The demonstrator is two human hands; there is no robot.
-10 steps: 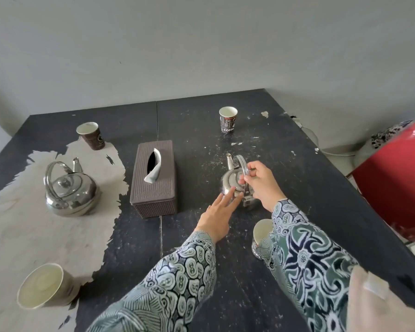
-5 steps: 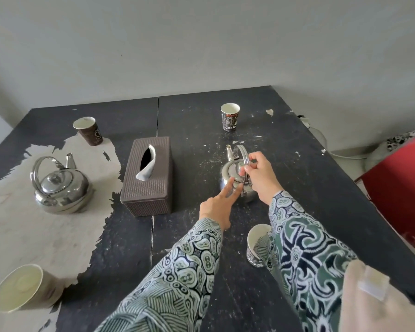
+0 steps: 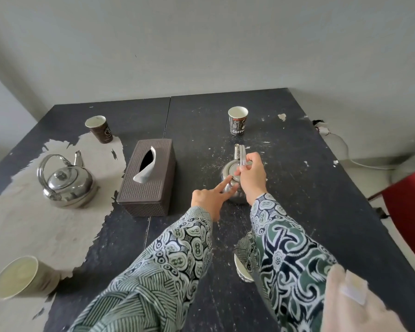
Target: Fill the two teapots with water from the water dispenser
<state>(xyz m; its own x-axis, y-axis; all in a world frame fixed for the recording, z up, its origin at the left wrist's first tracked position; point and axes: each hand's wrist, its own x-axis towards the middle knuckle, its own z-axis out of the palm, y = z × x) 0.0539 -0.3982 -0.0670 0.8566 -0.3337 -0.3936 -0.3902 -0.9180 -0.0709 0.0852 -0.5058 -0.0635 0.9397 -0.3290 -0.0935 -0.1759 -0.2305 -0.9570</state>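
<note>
Two steel teapots stand on the dark table (image 3: 297,212). The small teapot (image 3: 230,188) sits right of centre, lid on, spout pointing away. My right hand (image 3: 253,176) grips its upright handle from above. My left hand (image 3: 210,197) reaches in from the left, two straight fingers touching the pot's lid and side. The larger teapot (image 3: 66,182) stands at the left on the worn pale patch, lid on, handle up, untouched. No water dispenser is in view.
A brown tissue box (image 3: 149,178) lies between the teapots. Paper cups stand at the back left (image 3: 100,128), back centre (image 3: 237,121), front left (image 3: 22,276) and under my right forearm (image 3: 242,269). A red object (image 3: 407,212) sits off the table's right edge.
My left hand has slid forward from the table onto the small teapot, now with two fingers extended. The right hand has kept its grip on the handle. The camera tilted slightly.
</note>
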